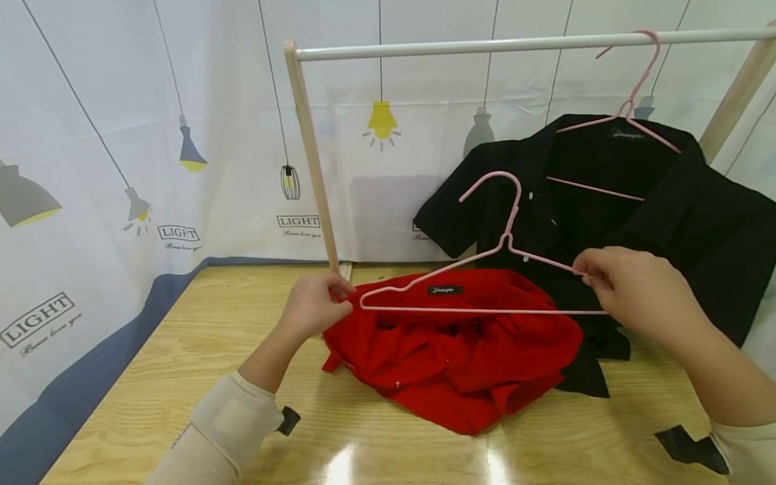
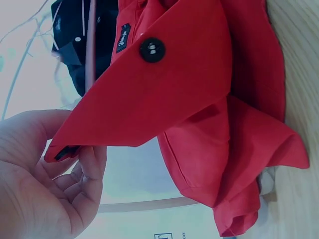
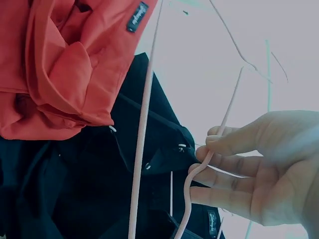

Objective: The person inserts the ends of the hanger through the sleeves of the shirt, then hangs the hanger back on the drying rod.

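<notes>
A bunched red shirt (image 1: 448,377) sits on the wooden table, its black label (image 1: 444,289) facing me. My left hand (image 1: 314,306) pinches the shirt's upper left edge between thumb and fingers; the left wrist view shows that pinched cloth corner (image 2: 75,134). With my right hand (image 1: 642,293) I grip the right shoulder of a pink hanger (image 1: 508,236), thumb against fingers in the right wrist view. The hanger is upright in front of the red shirt's upper part, hook at the top. Its left end is close to my left fingers. My right palm hides its right end.
Behind, a black short-sleeved shirt (image 1: 515,162) hangs on another pink hanger (image 1: 630,101) from the white rail (image 1: 473,46). The rack's wooden post (image 1: 315,155) rises at the left. A patterned curtain (image 1: 230,135) closes off the back and left.
</notes>
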Tool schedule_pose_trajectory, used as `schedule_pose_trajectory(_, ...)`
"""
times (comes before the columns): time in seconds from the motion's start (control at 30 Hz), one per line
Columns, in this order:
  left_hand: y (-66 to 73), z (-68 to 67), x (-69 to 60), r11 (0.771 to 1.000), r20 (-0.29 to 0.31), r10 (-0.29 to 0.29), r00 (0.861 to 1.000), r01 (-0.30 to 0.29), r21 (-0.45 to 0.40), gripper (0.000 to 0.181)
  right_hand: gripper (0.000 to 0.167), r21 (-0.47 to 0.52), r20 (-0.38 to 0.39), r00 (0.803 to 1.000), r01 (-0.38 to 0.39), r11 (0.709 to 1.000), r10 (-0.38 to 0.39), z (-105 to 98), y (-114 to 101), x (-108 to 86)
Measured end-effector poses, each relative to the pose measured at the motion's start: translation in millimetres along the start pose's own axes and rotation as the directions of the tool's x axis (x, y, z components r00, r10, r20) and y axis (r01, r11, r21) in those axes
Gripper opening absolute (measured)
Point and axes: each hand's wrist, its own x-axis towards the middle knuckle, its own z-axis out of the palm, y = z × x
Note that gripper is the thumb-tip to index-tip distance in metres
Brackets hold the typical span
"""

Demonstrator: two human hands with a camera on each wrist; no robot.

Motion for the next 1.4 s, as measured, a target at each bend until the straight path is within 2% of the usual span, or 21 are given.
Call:
schedule_pose_trajectory(0.3,6.6,-3.2,-2.9,0.999,-0.070,-0.021,0.997,0.019,-0.032,0.016,0.013,-0.039,0.119,0.993,0.002,0.999,0.003,10,-12,-12.3)
schedule_pose_trajectory(0.47,15.8,-6.5,-8.4,0.998,-0.103,-0.047,0.994,0.042,-0.054,0.015,0.013,-0.021,0.180,0.984,0.001,1.000,0.003,18,-20,-16.8)
schedule_pose_trajectory(0.57,22.2,-7.6,-13.1,0.998,-0.146,-0.032,0.989,0.025,-0.053,0.014,0.014,-0.008,0.186,0.982,0.009,1.000,-0.007,24,-25,-18.3)
schedule_pose_trajectory(0.67,29.0,-6.1,-18.7,0.998,-0.207,0.036,0.978,-0.044,-0.034,0.014,0.015,0.005,0.171,0.985,0.029,1.000,-0.030,30,-30,-18.0)
schedule_pose_trajectory(0.77,37.2,-2.0,-25.9,0.990,-0.259,0.139,0.956,-0.143,0.000,0.013,0.018,0.031,0.142,0.988,0.055,0.998,-0.059,36,-36,-16.1)
schedule_pose_trajectory(0.93,51.3,10.0,-36.5,0.955,-0.297,0.297,0.908,-0.289,0.071,0.013,0.025,0.110,0.111,0.988,0.096,0.989,-0.108,47,-48,-12.1)
schedule_pose_trajectory(1.03,58.5,18.1,-40.9,0.930,-0.307,0.366,0.878,-0.340,0.135,0.015,0.028,0.152,0.100,0.987,0.107,0.983,-0.123,54,-56,-8.8)
schedule_pose_trajectory(1.13,63.8,26.1,-44.0,0.906,-0.303,0.420,0.856,-0.375,0.198,0.017,0.029,0.176,0.078,0.989,0.108,0.978,-0.123,59,-62,-6.0)
schedule_pose_trajectory(1.27,68.5,36.6,-46.6,0.881,-0.276,0.463,0.842,-0.403,0.249,0.021,0.027,0.192,0.035,0.992,0.115,0.975,-0.124,63,-69,-2.1)
schedule_pose_trajectory(1.37,69.2,43.5,-47.6,0.874,-0.245,0.472,0.847,-0.413,0.258,0.024,0.025,0.198,0.023,0.992,0.116,0.973,-0.123,66,-72,0.6)
schedule_pose_trajectory(1.4,68.9,44.4,-47.9,0.876,-0.231,0.469,0.853,-0.414,0.248,0.024,0.024,0.200,0.023,0.992,0.114,0.973,-0.121,66,-73,1.1)
